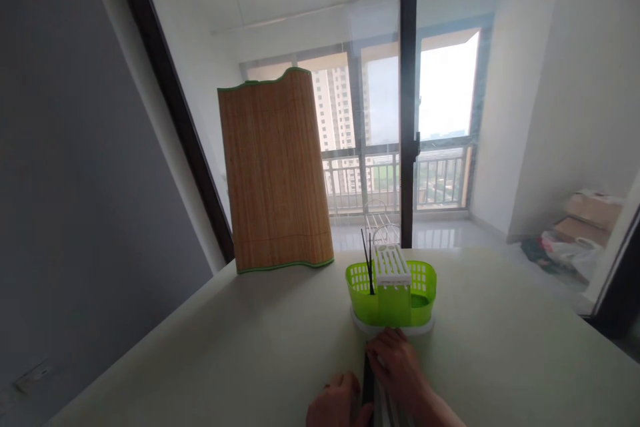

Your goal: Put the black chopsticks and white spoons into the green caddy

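Note:
Near the bottom edge of the head view, my left hand (pixel 336 401) is closed on a long dark strip-like object (pixel 369 380). My right hand (pixel 400 365) lies over the far end of that object with its fingers bent and pressed together. Beside the strip, pale long pieces (pixel 386 410) lie partly under my right hand; I cannot make out what they are. Just beyond my right hand stands a green basket (pixel 360 300) with a white slotted top (pixel 393 265) over its middle section and a white base. Thin black sticks (pixel 370 267) stand upright in its left compartment.
A bamboo mat (pixel 275 173) with green edging stands upright at the table's back left. The pale table (pixel 240 347) borders a glass partition with a dark frame (pixel 408 100). Beyond it are a white wire rack (pixel 381 223) and, on the floor at right, boxes (pixel 593 213) and bags.

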Demonstrator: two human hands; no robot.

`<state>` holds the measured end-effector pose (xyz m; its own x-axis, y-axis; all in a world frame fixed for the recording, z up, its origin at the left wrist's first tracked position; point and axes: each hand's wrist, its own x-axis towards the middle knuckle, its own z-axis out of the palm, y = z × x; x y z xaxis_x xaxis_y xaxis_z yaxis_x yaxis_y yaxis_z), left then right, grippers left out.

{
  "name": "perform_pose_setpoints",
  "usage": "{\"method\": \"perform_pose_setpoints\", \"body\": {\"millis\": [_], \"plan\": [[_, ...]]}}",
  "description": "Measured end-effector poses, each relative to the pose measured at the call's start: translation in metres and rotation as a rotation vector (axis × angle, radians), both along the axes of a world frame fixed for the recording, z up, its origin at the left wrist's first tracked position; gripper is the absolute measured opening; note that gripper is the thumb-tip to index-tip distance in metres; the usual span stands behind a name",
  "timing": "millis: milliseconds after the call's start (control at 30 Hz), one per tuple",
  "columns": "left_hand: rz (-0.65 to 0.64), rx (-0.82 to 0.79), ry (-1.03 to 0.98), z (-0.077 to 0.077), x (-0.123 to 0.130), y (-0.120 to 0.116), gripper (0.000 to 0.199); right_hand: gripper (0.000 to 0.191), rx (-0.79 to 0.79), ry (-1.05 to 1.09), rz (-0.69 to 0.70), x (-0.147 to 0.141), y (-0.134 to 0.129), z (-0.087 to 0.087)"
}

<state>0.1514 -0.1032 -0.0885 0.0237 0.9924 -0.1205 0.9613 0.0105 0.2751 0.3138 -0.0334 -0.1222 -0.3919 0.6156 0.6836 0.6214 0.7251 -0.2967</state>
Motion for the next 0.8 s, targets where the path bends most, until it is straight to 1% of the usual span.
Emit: {"method": "perform_pose_setpoints", "body": {"millis": [167, 300, 533, 633, 733, 800], "plan": [[0.032, 0.054, -0.074, 0.008, 0.003, -0.011, 0.02, 0.018, -0.014, 0.009, 0.014, 0.006, -0.002, 0.003], [0.037, 0.061, -0.104, 0.009, 0.0, -0.01, 0.022, 0.018, -0.025, -0.003, 0.023, 0.007, -0.003, 0.004], [0.049, 0.069, -0.099, 0.01, -0.001, -0.009, 0.023, 0.015, -0.017, -0.027, 0.017, 0.007, -0.004, 0.007], [0.041, 0.082, -0.096, 0.009, -0.002, -0.009, 0.023, 0.013, -0.033, -0.057, 0.044, 0.007, -0.006, 0.01], [0.044, 0.085, -0.091, 0.008, -0.003, -0.01, 0.023, 0.01, -0.061, -0.136, 0.095, 0.006, -0.009, 0.011], [0.045, 0.087, -0.093, 0.008, -0.004, -0.011, 0.023, 0.01, -0.076, -0.193, 0.097, 0.004, -0.011, 0.011]]}}
